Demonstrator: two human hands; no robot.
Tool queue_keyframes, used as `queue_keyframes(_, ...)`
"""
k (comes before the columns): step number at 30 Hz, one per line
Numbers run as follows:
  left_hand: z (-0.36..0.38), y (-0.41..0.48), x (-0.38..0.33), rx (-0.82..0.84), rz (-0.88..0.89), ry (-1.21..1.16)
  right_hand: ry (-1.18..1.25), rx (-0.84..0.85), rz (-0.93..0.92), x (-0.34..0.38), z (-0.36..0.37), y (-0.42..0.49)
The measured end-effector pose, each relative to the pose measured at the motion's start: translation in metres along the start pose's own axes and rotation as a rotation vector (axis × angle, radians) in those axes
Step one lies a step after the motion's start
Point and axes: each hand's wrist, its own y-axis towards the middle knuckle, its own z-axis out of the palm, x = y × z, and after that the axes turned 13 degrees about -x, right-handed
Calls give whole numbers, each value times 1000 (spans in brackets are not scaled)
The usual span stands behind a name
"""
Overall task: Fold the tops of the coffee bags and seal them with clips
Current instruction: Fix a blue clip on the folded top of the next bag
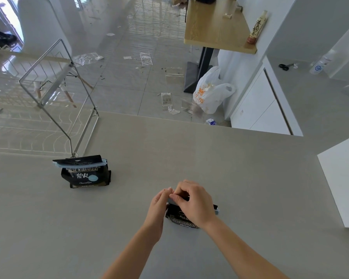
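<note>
A black coffee bag [86, 174] stands upright on the grey counter at the left, its top folded over and held by a pale blue clip [80, 163]. A second black coffee bag [182, 221] stands near the front middle, mostly covered by my hands. My left hand [159, 204] grips the left end of its folded top. My right hand [191, 204] lies over the top and pinches a grey-blue clip [172, 200] that runs along the fold; the clip's other end shows at the right [216, 211].
A wire dish rack [54, 97] stands at the counter's back left, just behind the clipped bag. A white box [343, 184] sits at the right edge. Beyond the counter's far edge are a littered tiled floor, a plastic bag [210, 91] and a wooden table [216, 25].
</note>
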Motion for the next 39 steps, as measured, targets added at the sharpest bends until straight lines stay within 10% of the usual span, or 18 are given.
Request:
queue_keyframes(10,-5,-4,11,-6,278,149,222,-57,-31,1,-8,-18)
queue_keyframes(22,-12,-8,15,93,131,196,-49,51,-67,-3,-11,-17)
queue_keyframes(39,-32,-2,-48,42,277,270,598,37,308,-34,-90,-8)
